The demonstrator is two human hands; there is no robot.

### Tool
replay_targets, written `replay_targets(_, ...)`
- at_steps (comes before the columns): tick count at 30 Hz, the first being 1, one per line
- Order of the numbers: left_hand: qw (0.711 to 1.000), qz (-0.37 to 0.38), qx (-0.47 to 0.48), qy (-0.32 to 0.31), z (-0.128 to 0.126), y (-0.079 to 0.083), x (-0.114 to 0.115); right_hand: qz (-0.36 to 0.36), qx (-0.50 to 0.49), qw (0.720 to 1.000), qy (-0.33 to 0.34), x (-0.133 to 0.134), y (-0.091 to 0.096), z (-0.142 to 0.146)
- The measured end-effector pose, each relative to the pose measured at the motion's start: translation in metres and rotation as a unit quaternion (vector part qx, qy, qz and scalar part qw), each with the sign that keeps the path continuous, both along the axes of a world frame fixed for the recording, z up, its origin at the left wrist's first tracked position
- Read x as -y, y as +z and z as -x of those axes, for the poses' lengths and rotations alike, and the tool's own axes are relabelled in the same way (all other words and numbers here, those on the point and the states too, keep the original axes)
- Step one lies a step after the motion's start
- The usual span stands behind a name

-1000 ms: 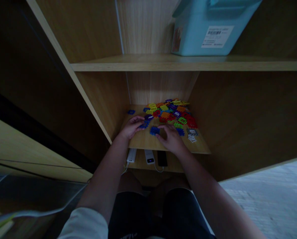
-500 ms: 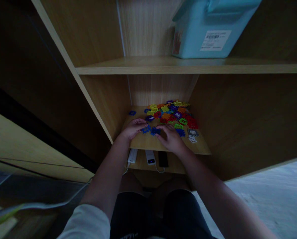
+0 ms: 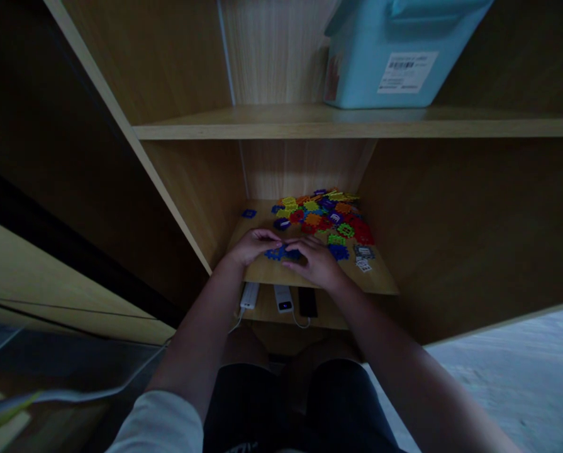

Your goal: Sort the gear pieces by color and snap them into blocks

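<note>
Low in a wooden cabinet, my left hand [image 3: 251, 246] pinches a blue notched plastic building piece [image 3: 274, 254]. My right hand [image 3: 316, 260] has its thumb and fingers around a second, darker blue building piece [image 3: 291, 253], partly covered by the fingers. The two pieces meet edge to edge; whether they are locked together I cannot tell. Behind the hands lies a pile of notched building pieces [image 3: 313, 219] in yellow, orange, red, green, blue and purple. A dark blue piece [image 3: 282, 224] lies just beyond my left fingers, and another blue piece [image 3: 338, 252] is right of my right hand.
A lone blue piece [image 3: 249, 214] sits at the shelf's left. Grey and white pieces [image 3: 363, 258] are near its right front edge. Below are a white power strip [image 3: 250, 296], a white power bank [image 3: 284, 299] and a black phone-like slab [image 3: 307, 302]. Above stands a light-blue bin [image 3: 380, 69].
My hands have come together, and the two blue pieces that were slightly apart now meet. The right hand has moved left; the view has shifted slightly.
</note>
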State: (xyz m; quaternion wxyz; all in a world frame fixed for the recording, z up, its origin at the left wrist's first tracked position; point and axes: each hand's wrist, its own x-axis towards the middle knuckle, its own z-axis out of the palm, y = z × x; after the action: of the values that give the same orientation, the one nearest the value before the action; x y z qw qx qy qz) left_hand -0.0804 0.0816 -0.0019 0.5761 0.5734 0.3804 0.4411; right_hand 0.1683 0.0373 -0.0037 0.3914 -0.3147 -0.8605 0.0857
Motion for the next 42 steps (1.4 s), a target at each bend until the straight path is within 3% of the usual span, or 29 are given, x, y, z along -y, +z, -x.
replay_targets(17, 1.0, -0.012, -0.007, -0.008, -0.001, 0.001, 0.0, 0.025, -0.021, 0.999, 0.003, 0.004, 0.001, 0.001)
replay_targets(31, 0.999, 0.011, -0.014, -0.033, -0.002, 0.004, 0.002, 0.005, -0.024, 0.999, 0.021, 0.002, 0.001, 0.002)
replay_targets(36, 0.998, 0.039, 0.052, 0.006, 0.0, 0.003, -0.001, 0.016, -0.049, 0.997, -0.061, 0.003, 0.002, -0.005)
replay_targets(39, 0.998, -0.003, 0.05, 0.024, -0.001, 0.0, -0.004, 0.02, -0.048, 0.99, -0.129, 0.002, 0.001, -0.013)
replay_targets(42, 0.997, -0.072, 0.014, 0.012, -0.002, -0.003, -0.005, 0.015, -0.016, 0.988, -0.154, 0.0, -0.002, -0.018)
